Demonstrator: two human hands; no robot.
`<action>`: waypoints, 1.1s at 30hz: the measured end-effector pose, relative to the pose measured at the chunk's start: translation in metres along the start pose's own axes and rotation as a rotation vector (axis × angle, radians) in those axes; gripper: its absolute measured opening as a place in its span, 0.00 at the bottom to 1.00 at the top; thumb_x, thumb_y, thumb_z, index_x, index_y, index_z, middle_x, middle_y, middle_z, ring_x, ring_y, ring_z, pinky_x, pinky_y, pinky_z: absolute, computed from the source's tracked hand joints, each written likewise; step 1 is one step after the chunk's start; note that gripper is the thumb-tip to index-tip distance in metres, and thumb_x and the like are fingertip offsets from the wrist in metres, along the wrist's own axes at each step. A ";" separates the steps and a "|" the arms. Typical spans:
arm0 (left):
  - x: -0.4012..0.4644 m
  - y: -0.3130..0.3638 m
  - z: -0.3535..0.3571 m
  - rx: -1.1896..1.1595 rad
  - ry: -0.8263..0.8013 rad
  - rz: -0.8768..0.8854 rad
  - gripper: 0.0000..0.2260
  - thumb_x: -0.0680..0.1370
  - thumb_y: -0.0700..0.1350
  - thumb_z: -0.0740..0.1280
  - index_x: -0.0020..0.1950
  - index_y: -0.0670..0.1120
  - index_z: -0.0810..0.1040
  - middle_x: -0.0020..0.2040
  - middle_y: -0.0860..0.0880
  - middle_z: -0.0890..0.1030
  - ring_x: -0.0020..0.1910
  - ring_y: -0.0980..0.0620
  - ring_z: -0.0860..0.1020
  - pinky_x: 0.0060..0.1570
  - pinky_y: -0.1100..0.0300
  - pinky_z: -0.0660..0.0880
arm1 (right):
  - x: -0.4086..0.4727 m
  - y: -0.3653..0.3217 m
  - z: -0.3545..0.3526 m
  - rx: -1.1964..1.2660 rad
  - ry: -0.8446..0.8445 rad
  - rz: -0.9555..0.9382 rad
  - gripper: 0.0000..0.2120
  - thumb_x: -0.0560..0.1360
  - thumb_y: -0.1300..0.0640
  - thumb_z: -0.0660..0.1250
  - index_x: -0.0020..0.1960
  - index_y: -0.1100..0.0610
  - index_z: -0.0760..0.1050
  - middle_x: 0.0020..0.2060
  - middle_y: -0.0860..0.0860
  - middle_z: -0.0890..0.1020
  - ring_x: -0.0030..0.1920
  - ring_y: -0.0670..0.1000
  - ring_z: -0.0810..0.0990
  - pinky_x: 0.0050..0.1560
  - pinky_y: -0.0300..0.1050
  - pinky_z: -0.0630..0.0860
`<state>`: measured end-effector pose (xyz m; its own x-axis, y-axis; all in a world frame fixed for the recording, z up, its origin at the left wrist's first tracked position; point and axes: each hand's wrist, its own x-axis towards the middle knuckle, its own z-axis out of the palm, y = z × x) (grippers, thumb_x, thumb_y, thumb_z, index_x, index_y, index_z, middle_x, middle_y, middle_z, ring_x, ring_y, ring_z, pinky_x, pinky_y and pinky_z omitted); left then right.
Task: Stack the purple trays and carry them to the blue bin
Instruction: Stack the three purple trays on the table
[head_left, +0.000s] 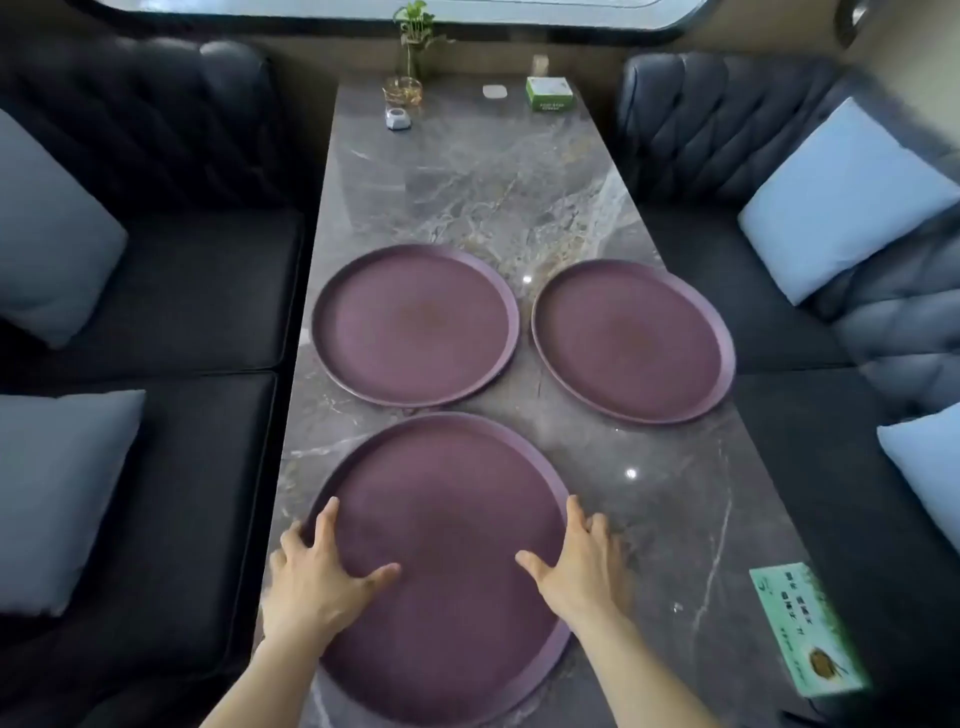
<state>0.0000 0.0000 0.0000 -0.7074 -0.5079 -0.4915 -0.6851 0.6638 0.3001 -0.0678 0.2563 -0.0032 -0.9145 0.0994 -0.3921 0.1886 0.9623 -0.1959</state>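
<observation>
Left hand (311, 577) and right hand (576, 566), fingers spread, rest on the near tray's (447, 509) side rims. The green card's (805, 629) print is blurred.

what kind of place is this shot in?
Probably a restaurant or café booth: a long marble-look table flanked by dark tufted sofas with cushions, and a tissue box and printed table card set out on it.

A marble table (493, 176) between dark sofas (156, 291) with pale cushions (841, 197) holds a plant (415, 36), a green box (549, 93) and a card (805, 629).
</observation>
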 end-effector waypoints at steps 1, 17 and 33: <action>0.002 0.002 0.002 0.001 -0.006 -0.005 0.53 0.59 0.73 0.70 0.78 0.61 0.49 0.76 0.44 0.58 0.74 0.41 0.60 0.62 0.41 0.71 | 0.002 0.001 0.001 0.016 -0.009 0.003 0.48 0.71 0.34 0.69 0.81 0.51 0.50 0.69 0.54 0.69 0.69 0.56 0.72 0.61 0.51 0.75; -0.003 0.078 0.053 0.250 0.112 0.100 0.52 0.60 0.74 0.69 0.78 0.58 0.52 0.67 0.43 0.67 0.66 0.43 0.68 0.58 0.49 0.72 | 0.049 0.065 -0.009 -0.045 0.127 0.136 0.43 0.71 0.38 0.71 0.78 0.54 0.58 0.65 0.55 0.71 0.62 0.56 0.72 0.53 0.49 0.77; 0.139 0.120 -0.030 -0.586 0.234 -0.165 0.37 0.74 0.61 0.67 0.78 0.54 0.55 0.72 0.39 0.67 0.66 0.38 0.72 0.65 0.43 0.67 | 0.176 -0.069 -0.063 0.313 0.128 -0.324 0.29 0.76 0.49 0.67 0.75 0.53 0.67 0.68 0.51 0.76 0.66 0.55 0.77 0.63 0.51 0.74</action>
<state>-0.1861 -0.0075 -0.0075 -0.5584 -0.7277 -0.3983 -0.7226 0.1909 0.6644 -0.2645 0.2235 -0.0027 -0.9772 -0.1446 -0.1554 -0.0335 0.8281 -0.5595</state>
